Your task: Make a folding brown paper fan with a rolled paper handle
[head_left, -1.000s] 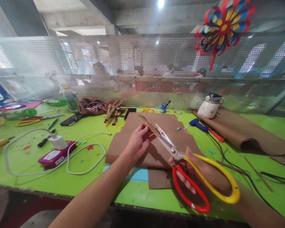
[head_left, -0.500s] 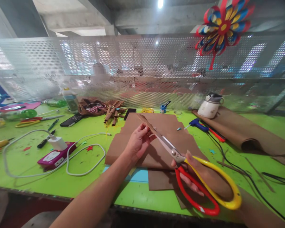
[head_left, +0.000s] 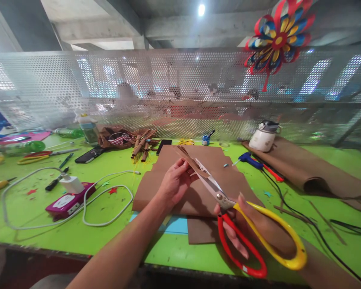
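My left hand point(head_left: 177, 178) pinches narrow strips of brown paper point(head_left: 188, 157) above the table. In my right hand point(head_left: 236, 224) is a pair of scissors point(head_left: 219, 196) with one yellow and one red handle loop. The scissor blades are parted and point up-left, with the paper strips lying at or between them; the exact contact is hard to make out. Beneath both hands lies a folded brown paper sheet point(head_left: 156, 188), with a light blue sheet point(head_left: 176, 224) partly showing under its front edge.
To the left, a white cable loops around a purple power strip point(head_left: 69, 202) with a white charger point(head_left: 72, 184). Rolled paper tubes point(head_left: 141, 147) sit at the back. On the right are a blue glue gun point(head_left: 249, 158), a white jug point(head_left: 263, 136) and rolled brown paper point(head_left: 313, 168).
The scissor blades have spread apart, and the red handle loop has swung down and left away from the yellow one. My left hand still holds the strips in nearly the same place.
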`<state>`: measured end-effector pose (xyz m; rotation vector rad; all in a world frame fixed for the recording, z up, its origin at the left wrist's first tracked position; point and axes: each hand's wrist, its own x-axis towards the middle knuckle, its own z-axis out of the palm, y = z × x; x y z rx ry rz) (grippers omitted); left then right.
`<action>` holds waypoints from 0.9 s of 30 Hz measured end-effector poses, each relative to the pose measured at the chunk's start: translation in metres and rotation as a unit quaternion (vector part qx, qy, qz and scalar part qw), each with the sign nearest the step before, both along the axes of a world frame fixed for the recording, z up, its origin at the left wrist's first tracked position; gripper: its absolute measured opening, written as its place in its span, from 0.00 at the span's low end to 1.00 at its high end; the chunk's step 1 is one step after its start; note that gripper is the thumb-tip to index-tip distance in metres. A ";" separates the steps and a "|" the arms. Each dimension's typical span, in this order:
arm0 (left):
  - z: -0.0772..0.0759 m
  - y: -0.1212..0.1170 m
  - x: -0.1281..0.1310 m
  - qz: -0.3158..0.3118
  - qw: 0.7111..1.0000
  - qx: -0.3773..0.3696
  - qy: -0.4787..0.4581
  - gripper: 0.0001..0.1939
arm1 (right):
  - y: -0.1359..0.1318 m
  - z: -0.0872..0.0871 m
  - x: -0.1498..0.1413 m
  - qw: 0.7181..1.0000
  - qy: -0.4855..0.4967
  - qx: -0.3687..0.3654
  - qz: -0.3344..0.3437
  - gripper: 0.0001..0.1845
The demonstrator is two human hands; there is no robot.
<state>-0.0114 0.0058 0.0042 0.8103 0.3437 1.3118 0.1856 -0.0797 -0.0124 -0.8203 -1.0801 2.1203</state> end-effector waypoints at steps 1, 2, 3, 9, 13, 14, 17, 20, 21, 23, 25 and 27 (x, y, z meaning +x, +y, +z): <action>0.000 0.000 0.000 -0.002 1.000 0.004 0.001 0.08 | 0.000 -0.001 0.000 1.000 0.001 0.001 -0.001 0.32; 0.000 0.000 0.001 -0.004 1.000 0.008 0.003 0.08 | 0.000 -0.001 0.000 1.000 0.002 0.002 -0.001 0.32; 0.000 -0.001 0.001 -0.005 1.000 0.011 0.005 0.08 | 0.000 -0.001 0.000 1.000 0.002 0.005 0.000 0.32; -0.001 -0.003 0.005 -0.001 1.000 0.015 0.011 0.08 | -0.001 0.006 0.003 0.999 -0.003 0.030 0.014 0.19; -0.002 -0.003 0.005 -0.006 1.000 0.017 0.008 0.09 | -0.005 0.012 0.005 0.998 -0.008 0.050 0.021 0.17; -0.002 -0.003 0.004 -0.008 1.000 0.017 0.008 0.09 | -0.006 0.012 0.005 0.998 -0.009 0.054 0.022 0.17; -0.002 -0.003 0.004 -0.008 1.000 0.016 0.009 0.09 | -0.009 0.013 0.004 0.998 -0.011 0.064 0.024 0.17; -0.003 -0.003 0.004 -0.011 1.000 0.017 0.008 0.09 | -0.009 0.013 0.004 0.997 -0.013 0.069 0.025 0.17; -0.003 -0.003 0.004 -0.012 1.000 0.018 0.009 0.09 | -0.009 0.012 0.004 0.997 -0.013 0.070 0.025 0.17; -0.003 -0.003 0.004 -0.015 1.000 0.019 0.015 0.09 | -0.009 0.011 0.004 0.997 -0.014 0.072 0.025 0.17; -0.003 -0.003 0.004 -0.018 0.999 0.024 0.018 0.09 | -0.009 0.009 0.003 0.997 -0.014 0.073 0.025 0.17; -0.003 -0.003 0.003 -0.022 0.999 0.029 0.018 0.09 | -0.010 0.008 0.001 0.997 -0.013 0.074 0.025 0.17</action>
